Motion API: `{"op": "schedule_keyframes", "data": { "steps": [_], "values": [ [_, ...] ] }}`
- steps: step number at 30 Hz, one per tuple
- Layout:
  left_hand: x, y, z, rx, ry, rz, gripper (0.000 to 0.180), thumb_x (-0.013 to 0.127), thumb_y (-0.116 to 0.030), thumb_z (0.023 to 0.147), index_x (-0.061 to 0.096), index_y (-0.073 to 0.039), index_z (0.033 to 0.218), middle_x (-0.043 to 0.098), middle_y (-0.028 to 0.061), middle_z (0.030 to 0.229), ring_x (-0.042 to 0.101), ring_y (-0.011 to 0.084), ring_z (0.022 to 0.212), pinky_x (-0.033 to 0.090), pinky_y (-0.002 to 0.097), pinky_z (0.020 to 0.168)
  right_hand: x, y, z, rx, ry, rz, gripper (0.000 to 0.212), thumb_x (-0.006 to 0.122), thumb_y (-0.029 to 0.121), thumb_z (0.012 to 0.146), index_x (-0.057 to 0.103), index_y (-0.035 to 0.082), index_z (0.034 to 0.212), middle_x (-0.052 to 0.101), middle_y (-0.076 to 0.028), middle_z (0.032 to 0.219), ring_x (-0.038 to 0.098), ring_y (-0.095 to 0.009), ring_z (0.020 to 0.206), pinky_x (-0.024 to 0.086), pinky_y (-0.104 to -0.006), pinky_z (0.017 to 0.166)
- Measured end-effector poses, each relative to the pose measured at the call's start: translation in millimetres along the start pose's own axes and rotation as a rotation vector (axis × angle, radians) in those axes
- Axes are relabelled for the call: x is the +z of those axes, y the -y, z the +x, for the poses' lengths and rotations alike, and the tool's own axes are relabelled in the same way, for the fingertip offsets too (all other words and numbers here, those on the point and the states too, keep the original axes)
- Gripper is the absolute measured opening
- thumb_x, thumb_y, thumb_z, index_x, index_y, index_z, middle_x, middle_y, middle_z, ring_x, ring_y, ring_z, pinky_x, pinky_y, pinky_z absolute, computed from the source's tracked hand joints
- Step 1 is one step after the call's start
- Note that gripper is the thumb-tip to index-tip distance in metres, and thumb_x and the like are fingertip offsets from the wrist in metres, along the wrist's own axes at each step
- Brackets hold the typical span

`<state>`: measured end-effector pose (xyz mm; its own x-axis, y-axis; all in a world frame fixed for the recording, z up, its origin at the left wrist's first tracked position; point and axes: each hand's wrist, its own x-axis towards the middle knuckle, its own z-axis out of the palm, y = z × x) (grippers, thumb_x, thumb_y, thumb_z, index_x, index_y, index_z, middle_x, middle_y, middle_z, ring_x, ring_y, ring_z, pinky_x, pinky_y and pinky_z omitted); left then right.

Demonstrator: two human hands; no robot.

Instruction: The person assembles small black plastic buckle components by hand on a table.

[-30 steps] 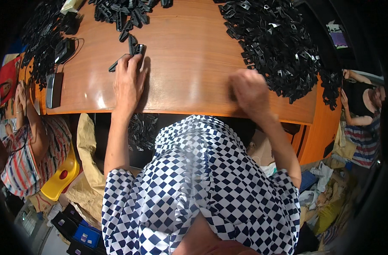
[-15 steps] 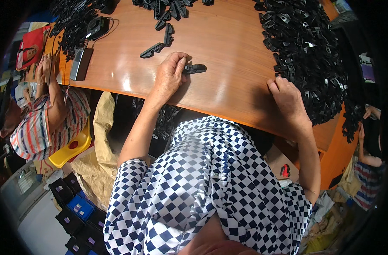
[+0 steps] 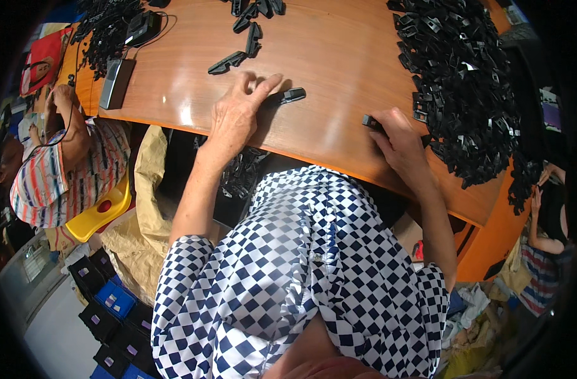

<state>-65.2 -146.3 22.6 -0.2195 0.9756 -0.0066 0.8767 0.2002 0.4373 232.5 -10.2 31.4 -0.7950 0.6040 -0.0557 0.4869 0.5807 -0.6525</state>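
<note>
On the wooden table [image 3: 326, 57] lies a narrow black plastic part [image 3: 293, 95] with a shiny top. Just left of it is my left hand [image 3: 235, 114], its thumb and fingers apart and nothing visible between them. My right hand [image 3: 399, 142] pinches a small black plastic piece [image 3: 368, 120] over the table, left of the big heap. Farther away, several long black clip-like parts [image 3: 228, 62] form a loose line toward the table's far side.
A big heap of black pieces [image 3: 459, 82] covers the table's right side. Another black pile [image 3: 108, 31], a black box with a cord [image 3: 142, 28] and a grey box [image 3: 117, 83] stand left. A person in a striped top [image 3: 67, 164] sits at left; another person's arm [image 3: 544, 237] shows at right.
My left hand has let go of the black plastic part and drawn slightly left, its fingers spreading. My right hand has come left from the heap's edge, now with a small piece.
</note>
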Motion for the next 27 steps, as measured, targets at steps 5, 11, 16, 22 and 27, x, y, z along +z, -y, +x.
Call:
{"op": "schedule_keyframes", "data": {
  "steps": [5, 11, 16, 22, 27],
  "values": [
    [1, -9, 22, 0.448, 0.036, 0.16, 0.045, 0.061, -0.006, 0.09, 0.064, -0.029, 0.128, 0.05, 0.0085, 0.14, 0.062, 0.028, 0.112, 0.058, 0.0416, 0.091, -2, 8, 6, 0.051, 0.033, -0.174, 0.018, 0.068, 0.011, 0.09, 0.059, 0.001, 0.103, 0.057, -0.015, 0.099, 0.061, -0.035, 0.096, 0.052, -0.0435, 0.081],
    [18, -26, 25, 0.491, 0.108, -0.029, 0.034, 0.074, -0.016, 0.083, 0.065, -0.012, 0.115, 0.06, 0.0065, 0.116, 0.063, 0.0276, 0.106, 0.056, 0.0394, 0.086, 5, -2, 5, 0.047, 0.02, -0.345, 0.019, 0.069, 0.018, 0.091, 0.059, 0.003, 0.095, 0.059, -0.014, 0.096, 0.065, -0.034, 0.088, 0.054, -0.0444, 0.071],
    [24, -22, 16, 0.292, 0.036, -0.322, 0.03, 0.074, -0.021, 0.083, 0.065, -0.008, 0.109, 0.061, 0.0078, 0.106, 0.064, 0.0289, 0.096, 0.055, 0.0398, 0.08, 12, 25, 19, -0.034, 0.013, -0.273, 0.019, 0.069, 0.023, 0.092, 0.06, 0.007, 0.096, 0.062, -0.011, 0.085, 0.067, -0.033, 0.076, 0.053, -0.0436, 0.065],
    [23, -12, 19, 0.329, 0.069, -0.342, 0.025, 0.073, -0.019, 0.084, 0.064, -0.004, 0.103, 0.058, 0.0095, 0.097, 0.063, 0.0295, 0.09, 0.053, 0.0415, 0.077, 22, 47, 48, -0.128, 0.147, -0.369, 0.022, 0.068, 0.028, 0.092, 0.057, 0.009, 0.093, 0.067, -0.01, 0.073, 0.067, -0.032, 0.067, 0.052, -0.0437, 0.058],
    [25, -18, 17, 0.338, 0.042, -0.359, 0.022, 0.072, -0.018, 0.085, 0.065, -0.003, 0.099, 0.059, 0.0092, 0.097, 0.063, 0.0292, 0.092, 0.054, 0.0402, 0.078, 16, 37, 43, -0.17, 0.312, -0.495, 0.024, 0.067, 0.029, 0.093, 0.054, 0.009, 0.092, 0.069, -0.009, 0.073, 0.07, -0.031, 0.066, 0.052, -0.0445, 0.055]
  ]
}}
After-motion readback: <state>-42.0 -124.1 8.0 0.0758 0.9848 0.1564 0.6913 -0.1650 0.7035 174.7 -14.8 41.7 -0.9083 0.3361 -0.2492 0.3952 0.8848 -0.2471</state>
